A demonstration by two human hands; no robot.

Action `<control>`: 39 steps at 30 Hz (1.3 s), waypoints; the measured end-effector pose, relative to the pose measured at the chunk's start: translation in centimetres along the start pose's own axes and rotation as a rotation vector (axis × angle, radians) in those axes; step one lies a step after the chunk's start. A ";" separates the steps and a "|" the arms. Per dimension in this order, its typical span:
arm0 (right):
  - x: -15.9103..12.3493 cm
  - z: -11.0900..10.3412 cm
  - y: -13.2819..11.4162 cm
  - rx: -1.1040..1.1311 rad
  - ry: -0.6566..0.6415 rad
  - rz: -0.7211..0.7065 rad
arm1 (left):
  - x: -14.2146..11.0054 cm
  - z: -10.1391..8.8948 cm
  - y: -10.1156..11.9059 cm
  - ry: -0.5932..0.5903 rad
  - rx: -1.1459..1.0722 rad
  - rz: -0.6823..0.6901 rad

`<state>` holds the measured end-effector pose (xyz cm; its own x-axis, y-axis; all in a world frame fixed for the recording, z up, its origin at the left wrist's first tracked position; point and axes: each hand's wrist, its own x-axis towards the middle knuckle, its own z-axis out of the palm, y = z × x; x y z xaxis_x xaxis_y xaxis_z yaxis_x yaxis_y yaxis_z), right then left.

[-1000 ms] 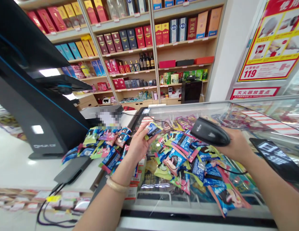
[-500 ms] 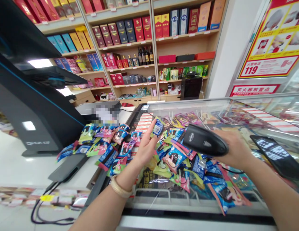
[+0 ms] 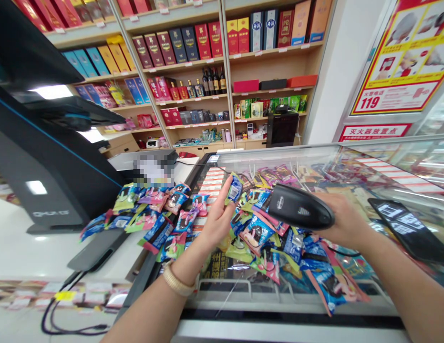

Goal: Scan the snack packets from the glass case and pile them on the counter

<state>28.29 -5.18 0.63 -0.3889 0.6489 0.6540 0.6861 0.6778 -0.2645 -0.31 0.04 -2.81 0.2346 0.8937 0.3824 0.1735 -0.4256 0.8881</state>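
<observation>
Between thumb and fingers, my left hand (image 3: 219, 216) grips a small blue and green snack packet (image 3: 235, 188), its barcode facing me. My right hand (image 3: 341, 216) is wrapped round a black barcode scanner (image 3: 300, 207), whose head points left towards that packet, a short gap away. Beneath the scanner, a pile of snack packets (image 3: 257, 233) in blue, pink and green lies on the glass top of a display freezer (image 3: 239, 288). To the left of my left hand, another pile of similar packets (image 3: 157, 209) spreads over the counter edge and onto the freezer.
A dark checkout terminal (image 3: 46, 162) stands on the white counter (image 3: 14, 243) at left, cables hanging below. A phone (image 3: 409, 228) lies on the glass at right. Shelves (image 3: 186, 66) of boxes and bottles line the back, beside a wall poster (image 3: 404, 62).
The view has shifted slightly, so most things sit a little further left. Both hands keep their hold, with the packet and the scanner in nearly the same positions.
</observation>
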 end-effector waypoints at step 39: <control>-1.4 0.5 6.8 -0.354 0.294 0.249 | -11.4 -11.7 -0.1 0.101 1.202 -0.060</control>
<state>33.20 -1.33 -2.42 -0.0333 0.6167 0.7865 0.9215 0.3236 -0.2148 -14.22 -8.43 -4.31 0.1292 0.9008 0.4146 0.9731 -0.1955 0.1215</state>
